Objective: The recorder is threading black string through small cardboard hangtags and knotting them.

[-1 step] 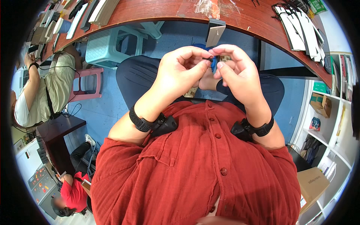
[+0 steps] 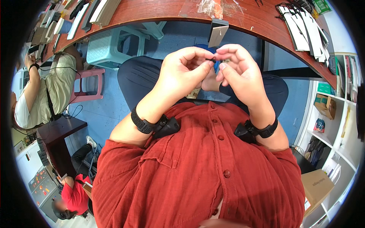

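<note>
With the small dark piece [image 2: 211, 59] kept pinched between thumb and fingers of the left grip [image 2: 182, 71], off the near edge of the surface [image 2: 152, 11], the right grip [image 2: 244, 76] is slightly shifted, fingers curled, hold not discernible, probably mere fine adjustment.

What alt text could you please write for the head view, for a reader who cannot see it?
A person in a red shirt holds the left hand and right hand close together before the body, the left pinching a small, mostly hidden dark item. Ahead stands a reddish-brown table, with a pale turquoise stool at left.
</note>
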`<state>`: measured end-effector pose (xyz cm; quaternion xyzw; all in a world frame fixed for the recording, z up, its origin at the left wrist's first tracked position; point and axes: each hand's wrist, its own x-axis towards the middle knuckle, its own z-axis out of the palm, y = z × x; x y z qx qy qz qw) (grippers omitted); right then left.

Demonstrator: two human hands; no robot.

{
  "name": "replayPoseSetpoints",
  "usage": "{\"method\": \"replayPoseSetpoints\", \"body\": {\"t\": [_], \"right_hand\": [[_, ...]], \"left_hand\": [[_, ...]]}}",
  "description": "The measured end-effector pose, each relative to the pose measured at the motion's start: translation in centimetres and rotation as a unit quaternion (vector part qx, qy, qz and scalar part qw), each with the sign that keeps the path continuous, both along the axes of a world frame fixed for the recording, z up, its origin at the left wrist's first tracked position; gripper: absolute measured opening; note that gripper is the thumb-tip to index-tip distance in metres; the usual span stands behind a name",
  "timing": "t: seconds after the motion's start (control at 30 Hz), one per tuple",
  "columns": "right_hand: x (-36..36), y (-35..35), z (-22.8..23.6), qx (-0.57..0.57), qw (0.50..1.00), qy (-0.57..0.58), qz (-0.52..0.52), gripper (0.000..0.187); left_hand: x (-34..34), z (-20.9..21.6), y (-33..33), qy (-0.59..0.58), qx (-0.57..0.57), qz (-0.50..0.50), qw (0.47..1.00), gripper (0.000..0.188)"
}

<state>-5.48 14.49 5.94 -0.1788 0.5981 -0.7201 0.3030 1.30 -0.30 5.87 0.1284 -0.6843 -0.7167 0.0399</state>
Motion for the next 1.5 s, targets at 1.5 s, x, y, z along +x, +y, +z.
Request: {"method": "replayPoseSetpoints", "body": {"t": [1.5], "right_hand": [[-2.7, 1.6, -1.3, -0.138, 0.973, -0.171, 0.069, 0.015]], "left_hand": [[-1.0, -3.4, -1.8, -0.007, 0.01, -0.069, 0.998, 0.002]]}}
